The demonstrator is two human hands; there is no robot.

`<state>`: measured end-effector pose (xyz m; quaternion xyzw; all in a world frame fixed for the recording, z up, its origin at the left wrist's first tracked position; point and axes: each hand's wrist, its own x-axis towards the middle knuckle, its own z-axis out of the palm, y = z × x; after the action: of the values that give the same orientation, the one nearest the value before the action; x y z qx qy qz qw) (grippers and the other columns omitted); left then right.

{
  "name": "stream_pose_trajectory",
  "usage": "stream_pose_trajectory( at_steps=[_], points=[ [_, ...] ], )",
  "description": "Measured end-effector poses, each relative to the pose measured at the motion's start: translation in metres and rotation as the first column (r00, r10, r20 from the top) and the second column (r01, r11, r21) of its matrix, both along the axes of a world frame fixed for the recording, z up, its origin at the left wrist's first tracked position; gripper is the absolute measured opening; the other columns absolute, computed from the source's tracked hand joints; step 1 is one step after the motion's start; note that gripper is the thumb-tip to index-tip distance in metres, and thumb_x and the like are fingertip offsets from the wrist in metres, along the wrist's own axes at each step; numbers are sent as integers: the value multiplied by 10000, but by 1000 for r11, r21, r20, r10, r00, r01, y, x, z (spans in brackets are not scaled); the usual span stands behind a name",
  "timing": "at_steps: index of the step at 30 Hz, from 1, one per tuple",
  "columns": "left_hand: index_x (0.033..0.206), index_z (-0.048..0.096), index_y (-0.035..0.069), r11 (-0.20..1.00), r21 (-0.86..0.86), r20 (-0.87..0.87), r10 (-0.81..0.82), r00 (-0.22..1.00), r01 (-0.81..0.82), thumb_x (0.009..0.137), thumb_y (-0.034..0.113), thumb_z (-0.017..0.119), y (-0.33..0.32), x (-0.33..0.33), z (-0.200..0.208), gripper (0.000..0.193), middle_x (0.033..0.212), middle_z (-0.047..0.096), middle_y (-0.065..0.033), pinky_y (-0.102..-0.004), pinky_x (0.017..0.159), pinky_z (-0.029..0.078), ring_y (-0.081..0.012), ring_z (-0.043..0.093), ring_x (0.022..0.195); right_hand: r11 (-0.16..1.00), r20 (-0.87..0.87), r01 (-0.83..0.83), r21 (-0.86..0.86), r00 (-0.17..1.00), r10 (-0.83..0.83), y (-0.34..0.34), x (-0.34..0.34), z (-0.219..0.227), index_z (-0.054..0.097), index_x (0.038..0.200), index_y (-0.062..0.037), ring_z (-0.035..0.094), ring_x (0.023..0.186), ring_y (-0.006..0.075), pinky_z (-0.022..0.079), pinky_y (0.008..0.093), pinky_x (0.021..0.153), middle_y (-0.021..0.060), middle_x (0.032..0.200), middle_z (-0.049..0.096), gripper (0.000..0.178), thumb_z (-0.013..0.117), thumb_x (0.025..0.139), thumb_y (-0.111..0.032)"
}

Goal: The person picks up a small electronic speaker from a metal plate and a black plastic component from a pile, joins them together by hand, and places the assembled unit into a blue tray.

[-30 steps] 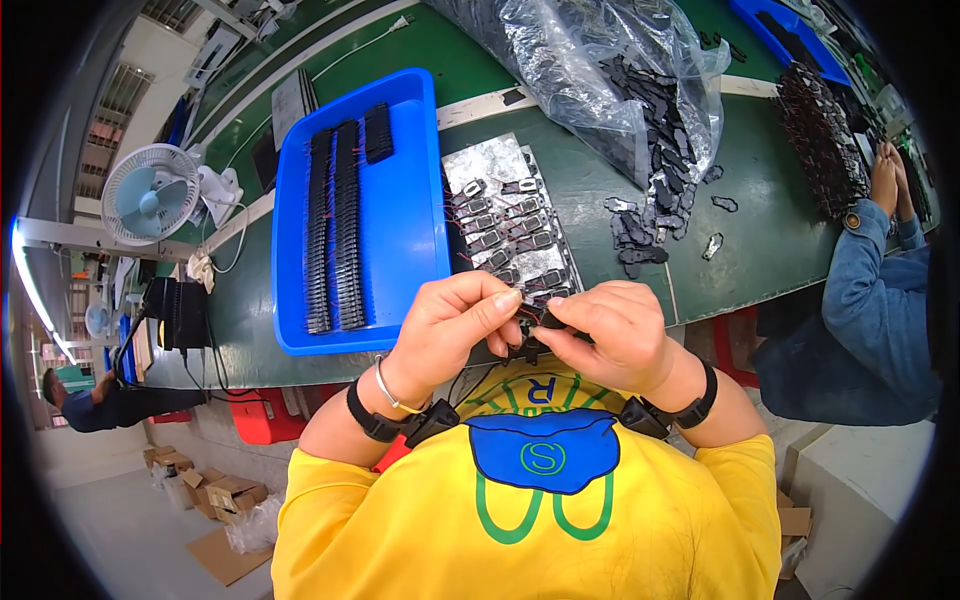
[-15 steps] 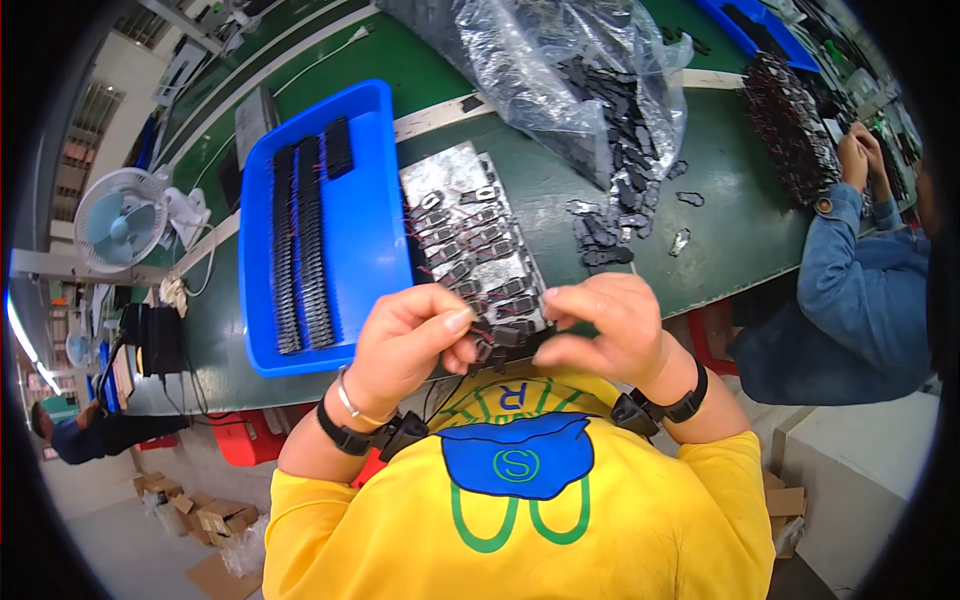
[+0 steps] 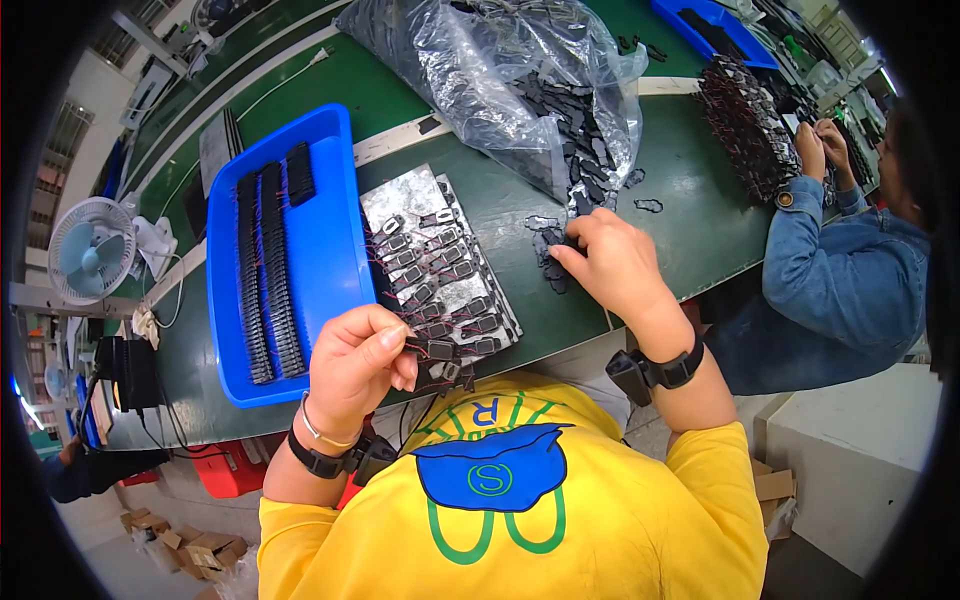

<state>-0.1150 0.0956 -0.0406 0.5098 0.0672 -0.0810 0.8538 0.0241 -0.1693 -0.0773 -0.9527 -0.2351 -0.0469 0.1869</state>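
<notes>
My left hand (image 3: 362,362) is closed in a pinch beside the near end of a pale metal plate (image 3: 405,200). What lies between its thumb and forefinger is too small to make out. Several small black modules (image 3: 437,349) with thin red wires sit in rows on the plate. Over to the right, my right hand (image 3: 618,262) reaches to a small pile of flat black plastic pieces (image 3: 556,272). Its fingers are bent together over the pieces, and their grip is partly hidden.
A blue tray (image 3: 335,250) left of the plate holds rows of black parts. A clear plastic bag (image 3: 470,90) spills black pieces onto the green table (image 3: 690,235). Farther right, a co-worker in a denim sleeve (image 3: 825,250) handles parts beside a wired stack (image 3: 745,130). A fan (image 3: 92,250) stands left.
My right hand has left the near end of the plate and moved away from me to the black pieces. My left hand stays near the plate's end. The whole view has shifted slightly.
</notes>
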Motion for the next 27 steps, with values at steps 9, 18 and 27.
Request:
stream_pose_trajectory(
  at_steps=[9,18,27],
  points=[
    [879,609,-1,999,-24,5,21,1000,-21,923,118,585,9,-7,-4,129,659,639,-94,-236,498,487,-124,568,515,995,174,-56,82,984,41,13,4,-15,660,823,-86,617,708,286,496,384,618,76,781,599,107,704,753,-155],
    [873,608,-8,1000,-14,19,-4,1000,4,925,121,592,11,-7,-5,140,676,641,-94,-233,505,483,-125,581,538,964,128,-265,16,957,261,20,-3,2,660,869,-67,624,762,298,504,394,650,87,813,605,184,728,726,-160],
    [878,610,-14,999,-40,10,-5,1000,5,930,116,586,13,-11,-4,143,687,642,-94,-233,516,482,-126,585,548,953,-74,-276,-124,961,268,32,3,6,673,859,-49,632,780,323,508,425,677,118,834,618,193,720,720,-175]
  ],
)
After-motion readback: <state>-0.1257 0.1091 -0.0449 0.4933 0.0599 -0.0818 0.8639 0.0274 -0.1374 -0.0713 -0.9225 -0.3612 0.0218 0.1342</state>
